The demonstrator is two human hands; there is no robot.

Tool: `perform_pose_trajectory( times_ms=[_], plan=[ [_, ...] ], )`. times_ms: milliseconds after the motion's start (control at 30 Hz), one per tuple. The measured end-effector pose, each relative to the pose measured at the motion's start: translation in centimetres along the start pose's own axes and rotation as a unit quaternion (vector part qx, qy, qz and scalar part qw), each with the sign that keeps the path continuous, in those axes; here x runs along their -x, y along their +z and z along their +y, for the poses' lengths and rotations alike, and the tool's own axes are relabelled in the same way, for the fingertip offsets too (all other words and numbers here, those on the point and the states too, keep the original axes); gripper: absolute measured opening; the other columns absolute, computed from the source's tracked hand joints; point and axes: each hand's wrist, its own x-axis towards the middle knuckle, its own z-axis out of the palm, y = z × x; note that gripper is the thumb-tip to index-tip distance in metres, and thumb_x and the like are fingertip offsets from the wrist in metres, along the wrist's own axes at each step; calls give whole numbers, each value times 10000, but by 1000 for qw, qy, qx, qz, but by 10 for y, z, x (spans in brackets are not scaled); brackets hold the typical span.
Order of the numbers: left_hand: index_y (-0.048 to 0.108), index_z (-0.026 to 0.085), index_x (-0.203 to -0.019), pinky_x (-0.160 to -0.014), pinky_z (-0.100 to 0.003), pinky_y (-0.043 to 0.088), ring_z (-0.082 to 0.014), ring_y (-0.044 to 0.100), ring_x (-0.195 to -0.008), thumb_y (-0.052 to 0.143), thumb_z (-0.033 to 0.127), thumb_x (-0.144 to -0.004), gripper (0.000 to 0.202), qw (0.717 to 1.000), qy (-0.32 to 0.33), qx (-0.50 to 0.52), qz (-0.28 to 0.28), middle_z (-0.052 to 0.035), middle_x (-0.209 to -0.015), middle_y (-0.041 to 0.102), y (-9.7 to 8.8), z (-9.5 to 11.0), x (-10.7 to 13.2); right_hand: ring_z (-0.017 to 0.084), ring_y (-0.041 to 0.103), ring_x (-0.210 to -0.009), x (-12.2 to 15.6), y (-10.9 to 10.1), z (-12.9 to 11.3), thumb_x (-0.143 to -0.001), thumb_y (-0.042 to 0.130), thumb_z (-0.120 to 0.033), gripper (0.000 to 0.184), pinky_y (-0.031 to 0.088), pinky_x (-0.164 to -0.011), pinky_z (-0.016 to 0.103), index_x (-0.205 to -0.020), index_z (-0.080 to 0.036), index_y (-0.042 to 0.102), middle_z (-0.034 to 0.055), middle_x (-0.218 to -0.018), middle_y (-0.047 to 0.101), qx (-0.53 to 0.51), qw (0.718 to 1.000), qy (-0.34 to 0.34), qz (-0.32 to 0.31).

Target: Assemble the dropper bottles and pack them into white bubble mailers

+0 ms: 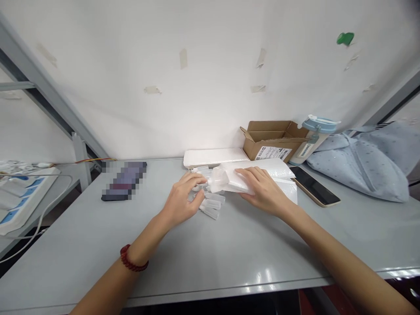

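My left hand (183, 199) is curled, its fingertips pinching a small clear plastic vial (201, 187) at the edge of a loose cluster of several such vials (212, 205) on the grey table (210, 253). My right hand (262, 188) lies with fingers pressed on a white plastic bag of parts (229, 177), holding it down. A second white packet (288, 188) lies under and beside that bag. A red bead bracelet (131, 261) is on my left wrist.
A long white foam box (213, 156) lies behind the bag. At back right stand an open cardboard box (272, 140), a blue-lidded bottle (313, 138), a phone (313, 184) and a light blue cloth bag (361, 166). A dark blurred device (124, 179) lies left; a power strip (19, 197) far left.
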Motion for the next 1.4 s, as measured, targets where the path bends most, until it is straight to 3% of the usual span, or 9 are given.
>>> perform_pose_trajectory(
  times_ms=[200,400,700,867,1033,1100,1200,1267,1400],
  plan=[
    [628,197,-1037,-796,-322,503,-163,597,-865,484,123,-818,272,995,-48,90,-2,-66,-1049,636,6,5,1,272,500,-956,0,-2,-5,-821,540,-235,453,415,-767,391,-1247,-188,392,126,-1084,566,-18,1000,-18,16],
    [678,178,-844,-790,-302,520,-165,619,-847,596,212,-788,105,964,-140,206,98,-47,-895,656,8,1,-2,275,505,-962,0,-5,-8,-818,534,-216,454,410,-762,386,-1250,-197,396,122,-1079,572,-22,999,-21,29],
    [695,196,-807,-565,-250,454,-138,579,-641,628,285,-776,115,964,-223,132,55,-17,-750,709,8,8,0,269,502,-940,0,-5,-14,-813,527,-186,430,404,-759,381,-1226,-168,410,124,-1057,579,-14,998,-45,41],
    [675,185,-850,-494,-240,411,-121,549,-557,560,306,-827,168,971,-193,141,24,-23,-729,715,8,12,2,273,507,-938,0,-6,-14,-818,519,-186,429,406,-755,383,-1232,-178,406,125,-1063,579,-12,998,-45,42],
    [664,195,-859,-539,-237,424,-122,538,-593,548,287,-819,154,973,-194,106,72,-1,-685,651,-3,9,-2,282,509,-980,0,-6,-5,-804,540,-219,466,414,-795,407,-1247,-191,396,126,-1074,575,-3,998,-12,63],
    [665,197,-818,-503,-227,395,-108,482,-525,550,293,-810,150,976,-193,90,39,30,-566,547,-9,7,-5,291,506,-999,0,-6,1,-810,535,-246,473,414,-807,423,-1257,-197,390,129,-1080,569,3,997,4,71],
    [669,208,-843,-483,-223,372,-103,425,-491,557,309,-797,158,981,-155,60,-100,48,-533,460,-15,7,-6,293,506,-1006,0,-5,8,-821,527,-270,459,413,-823,436,-1254,-203,392,128,-1098,561,6,997,23,71],
    [659,222,-914,-544,-238,410,-121,469,-574,594,312,-766,185,981,-101,24,-163,33,-623,499,-14,9,-5,290,507,-1003,0,-4,9,-822,528,-273,449,413,-827,435,-1246,-205,397,123,-1099,561,6,997,29,67],
    [606,225,-1011,-702,-303,452,-194,508,-821,645,295,-729,294,978,-15,-37,-206,-21,-831,560,-4,14,0,286,510,-995,0,-3,8,-814,546,-261,450,417,-826,429,-1235,-192,401,124,-1077,567,10,997,24,68]
  ],
)
